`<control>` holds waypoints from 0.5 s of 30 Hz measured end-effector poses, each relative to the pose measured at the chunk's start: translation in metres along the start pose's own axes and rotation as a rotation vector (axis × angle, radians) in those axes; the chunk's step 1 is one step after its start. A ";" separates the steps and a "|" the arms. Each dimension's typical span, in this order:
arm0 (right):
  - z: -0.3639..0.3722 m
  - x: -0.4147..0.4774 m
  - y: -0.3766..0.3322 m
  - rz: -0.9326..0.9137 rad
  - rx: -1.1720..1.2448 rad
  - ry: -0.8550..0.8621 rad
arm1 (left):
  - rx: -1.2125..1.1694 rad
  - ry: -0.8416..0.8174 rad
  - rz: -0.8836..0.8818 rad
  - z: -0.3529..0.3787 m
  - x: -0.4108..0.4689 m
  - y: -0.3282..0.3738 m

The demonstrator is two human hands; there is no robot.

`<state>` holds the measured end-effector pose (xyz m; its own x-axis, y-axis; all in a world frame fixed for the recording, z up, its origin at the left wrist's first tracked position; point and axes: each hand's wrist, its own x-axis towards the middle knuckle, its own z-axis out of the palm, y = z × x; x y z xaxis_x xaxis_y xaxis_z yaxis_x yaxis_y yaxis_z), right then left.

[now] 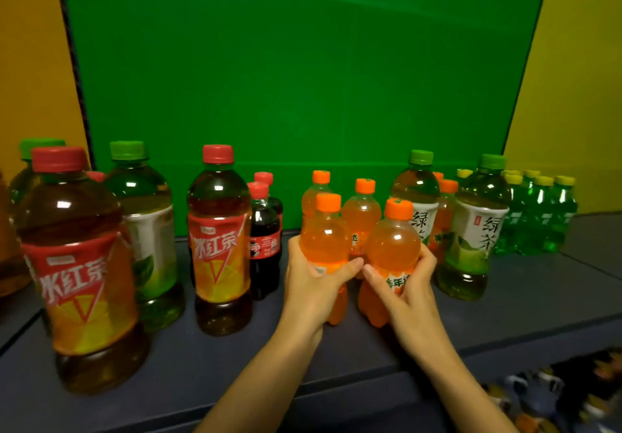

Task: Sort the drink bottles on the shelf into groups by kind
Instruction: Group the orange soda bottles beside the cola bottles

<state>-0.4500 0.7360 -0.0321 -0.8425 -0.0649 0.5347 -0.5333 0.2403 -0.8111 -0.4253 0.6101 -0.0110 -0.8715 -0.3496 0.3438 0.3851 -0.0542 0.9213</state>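
Note:
My left hand [311, 284] grips a small orange soda bottle [324, 234], and my right hand [409, 284] grips a second orange soda bottle [392, 240] beside it; both stand at the shelf's middle. Two more orange soda bottles [361, 212] stand just behind them, and others [446, 203] are wedged between two green tea bottles [473, 227] on the right. Red-capped iced tea bottles [218, 237] stand left of centre and at the near left [79, 264]. Small cola bottles [264, 237] stand beside the iced tea. Small green soda bottles [538, 213] cluster at the far right.
The dark grey shelf [235, 358] has a front edge near my forearms. A green backdrop [303, 79] closes the back. More green tea bottles [148, 223] stand at the left. A patterned cloth [555, 395] shows at the lower right.

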 end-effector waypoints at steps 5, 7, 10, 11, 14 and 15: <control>-0.003 0.004 0.006 -0.094 -0.159 -0.023 | 0.161 0.114 0.069 0.010 0.010 -0.010; -0.002 0.004 0.006 -0.142 -0.251 -0.012 | 0.221 0.122 0.072 0.010 0.012 -0.013; -0.002 0.003 0.005 -0.167 -0.347 -0.055 | 0.350 0.136 0.056 0.008 0.017 -0.015; -0.002 0.002 0.004 -0.177 -0.361 -0.074 | 0.394 0.148 0.052 0.007 0.019 -0.015; -0.004 0.004 0.005 -0.199 -0.375 -0.098 | 0.474 0.174 0.046 0.007 0.025 -0.013; -0.005 0.005 0.006 -0.201 -0.378 -0.099 | 0.484 0.178 0.044 0.008 0.026 -0.013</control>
<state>-0.4573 0.7416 -0.0331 -0.7375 -0.2345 0.6333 -0.6380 0.5494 -0.5396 -0.4558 0.6093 -0.0126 -0.7761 -0.4983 0.3866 0.1987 0.3886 0.8997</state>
